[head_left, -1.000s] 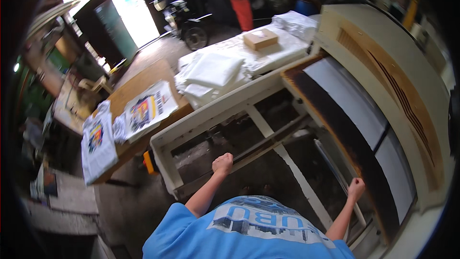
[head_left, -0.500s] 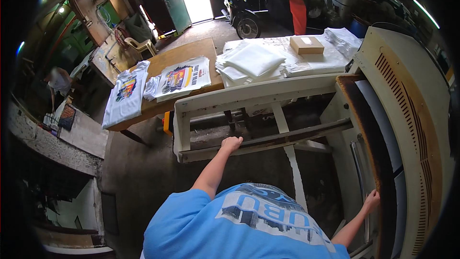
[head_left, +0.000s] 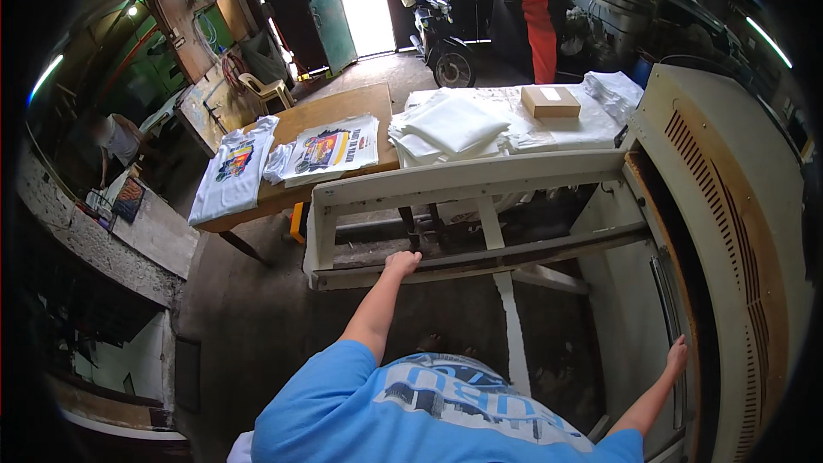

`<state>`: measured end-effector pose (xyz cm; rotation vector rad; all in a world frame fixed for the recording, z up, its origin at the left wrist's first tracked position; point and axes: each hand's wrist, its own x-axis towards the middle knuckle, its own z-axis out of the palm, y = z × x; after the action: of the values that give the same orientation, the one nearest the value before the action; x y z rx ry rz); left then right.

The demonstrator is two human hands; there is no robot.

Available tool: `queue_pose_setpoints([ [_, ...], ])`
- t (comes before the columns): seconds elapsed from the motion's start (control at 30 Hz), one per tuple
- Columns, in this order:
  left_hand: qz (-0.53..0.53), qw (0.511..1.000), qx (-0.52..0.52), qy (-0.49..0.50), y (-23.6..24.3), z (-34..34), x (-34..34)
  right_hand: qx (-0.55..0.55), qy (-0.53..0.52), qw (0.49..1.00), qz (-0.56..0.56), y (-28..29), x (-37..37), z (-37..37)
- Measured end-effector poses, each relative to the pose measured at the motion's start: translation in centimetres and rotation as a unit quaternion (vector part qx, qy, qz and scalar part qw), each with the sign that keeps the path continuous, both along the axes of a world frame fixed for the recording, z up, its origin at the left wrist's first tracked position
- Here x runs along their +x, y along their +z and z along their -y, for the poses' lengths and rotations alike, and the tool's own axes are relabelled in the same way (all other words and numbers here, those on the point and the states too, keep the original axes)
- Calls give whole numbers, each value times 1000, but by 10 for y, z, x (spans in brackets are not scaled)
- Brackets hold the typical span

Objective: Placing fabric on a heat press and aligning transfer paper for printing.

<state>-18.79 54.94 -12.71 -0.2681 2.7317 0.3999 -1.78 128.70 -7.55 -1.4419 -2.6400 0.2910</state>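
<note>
A worn cream frame (head_left: 480, 178) stands ahead; the left hand (head_left: 401, 262) rests flat on its near rail (head_left: 514, 255), the right hand (head_left: 677, 355) open against the machine (head_left: 729, 231).

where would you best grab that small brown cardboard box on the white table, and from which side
Take the small brown cardboard box by its two long side faces, coming down from above. It lies flat and low on the white sheets covering the table, its top is clear, and nothing crowds its sides, so a hand can probably span it.
</note>
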Motion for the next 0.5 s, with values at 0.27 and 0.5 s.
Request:
queue_pose_setpoints([
  [0.27, -7, 999, -19, 29, 4, -10, -1, -37, -1, 999, 19, -16, -8, -73],
  [0.5, 4, 998, -52, 37, 2, -8, 1, -13, -11, 999, 41, -8, -29, -88],
])
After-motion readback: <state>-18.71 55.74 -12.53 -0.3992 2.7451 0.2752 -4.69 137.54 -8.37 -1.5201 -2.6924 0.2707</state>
